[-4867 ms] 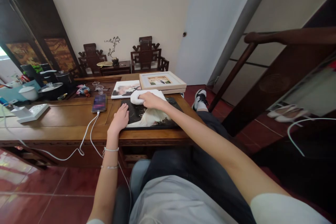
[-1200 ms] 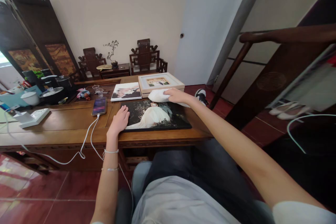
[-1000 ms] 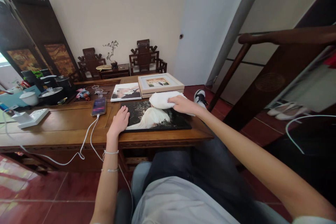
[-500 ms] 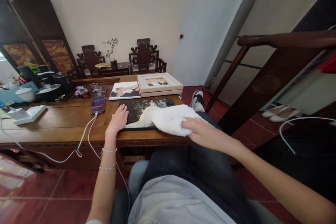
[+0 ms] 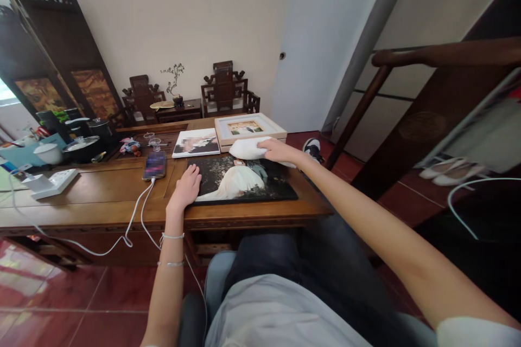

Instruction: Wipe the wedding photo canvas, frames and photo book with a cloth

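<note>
A dark photo panel (image 5: 280, 187) with a figure in a pale gown lies flat along the front edge of the wooden table (image 5: 109, 195). My left hand (image 5: 188, 185) rests on its left end, fingers stretched out. In my right hand (image 5: 279, 150) is a white fluffy cloth (image 5: 246, 147), gripped from above at the panel's far edge. The cloth covers part of the picture's top, and some of it shows beyond my wrist. Just behind stand a white-edged photo print (image 5: 195, 142) and a stack of light wooden frames (image 5: 250, 129), close to the cloth.
Left of the panel lies a phone (image 5: 154, 165) with a white cable (image 5: 134, 211) hanging over the table edge. Farther left are a power strip (image 5: 57, 183), a white cup (image 5: 49, 153) and a lidded pot (image 5: 83, 147). A wooden chair (image 5: 378, 92) stands at my right.
My right hand has moved the white cloth from the panel's near right corner away to its far edge, uncovering the right part of the picture. My left hand stays on the panel.
</note>
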The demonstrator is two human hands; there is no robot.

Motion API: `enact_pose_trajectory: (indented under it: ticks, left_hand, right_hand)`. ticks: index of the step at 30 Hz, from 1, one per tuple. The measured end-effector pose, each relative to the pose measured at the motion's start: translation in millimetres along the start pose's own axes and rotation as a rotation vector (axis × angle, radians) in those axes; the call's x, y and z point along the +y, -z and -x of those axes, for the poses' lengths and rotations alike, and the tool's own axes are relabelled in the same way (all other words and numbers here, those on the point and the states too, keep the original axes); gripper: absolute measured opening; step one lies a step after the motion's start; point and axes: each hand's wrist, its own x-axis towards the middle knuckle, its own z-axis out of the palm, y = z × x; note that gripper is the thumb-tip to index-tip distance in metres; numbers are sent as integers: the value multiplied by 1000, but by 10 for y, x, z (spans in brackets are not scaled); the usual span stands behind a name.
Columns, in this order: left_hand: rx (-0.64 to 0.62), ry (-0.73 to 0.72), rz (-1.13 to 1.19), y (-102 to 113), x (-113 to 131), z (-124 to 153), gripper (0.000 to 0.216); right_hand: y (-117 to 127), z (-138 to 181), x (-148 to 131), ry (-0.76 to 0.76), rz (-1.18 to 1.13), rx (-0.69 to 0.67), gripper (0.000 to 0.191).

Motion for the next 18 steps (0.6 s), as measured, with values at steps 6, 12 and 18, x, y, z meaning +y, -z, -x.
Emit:
enact_pose_trajectory:
  ticks: [6,12,18]
  left_hand:
    - [9,-1,-4,-11,10,8,49]
    - [12,10,-17,-8,40,23,49]
    - [-4,23,-14,13,72,40,50]
  right_hand:
    - [-33,530,-333,56,24,-25,38]
    - [42,1437,-905,103,-3,-61,32]
    - [117,1661,-1096,90,-42,-81,31]
